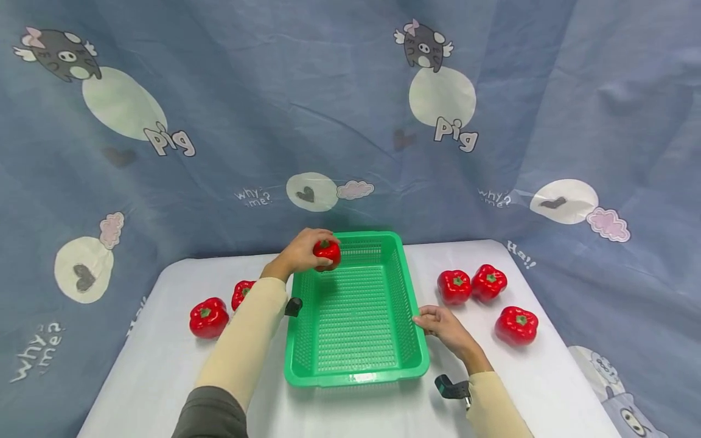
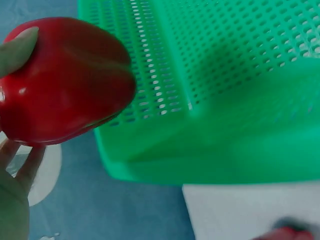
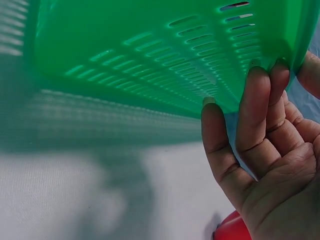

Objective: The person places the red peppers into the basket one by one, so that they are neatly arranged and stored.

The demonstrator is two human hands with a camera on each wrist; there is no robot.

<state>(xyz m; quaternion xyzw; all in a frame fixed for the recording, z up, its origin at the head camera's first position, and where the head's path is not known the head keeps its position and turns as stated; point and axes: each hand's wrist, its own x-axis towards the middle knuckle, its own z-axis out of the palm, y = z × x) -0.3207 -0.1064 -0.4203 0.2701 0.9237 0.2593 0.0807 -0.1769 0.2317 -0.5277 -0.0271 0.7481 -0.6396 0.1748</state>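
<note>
My left hand (image 1: 300, 250) grips a red bell pepper (image 1: 331, 260) at the far left corner of a green plastic basket (image 1: 355, 322). In the left wrist view the thumb lies on top of the pepper (image 2: 70, 80) and fingers support it from below. On the basket's right side, my right hand (image 1: 446, 330) holds the rim. Seen from the right wrist, its fingertips press the outside of the slotted wall (image 3: 190, 55), with the thumb at the rim. The basket's perforated floor is bare.
Right of the basket, three red bell peppers lie on the white table: one pepper (image 1: 454, 287), another (image 1: 489, 282) touching it, and a nearer one (image 1: 516, 326). To the left are two more, one pepper (image 1: 209, 317) and one (image 1: 241, 293) partly behind my forearm. A blue curtain (image 1: 350, 134) hangs behind.
</note>
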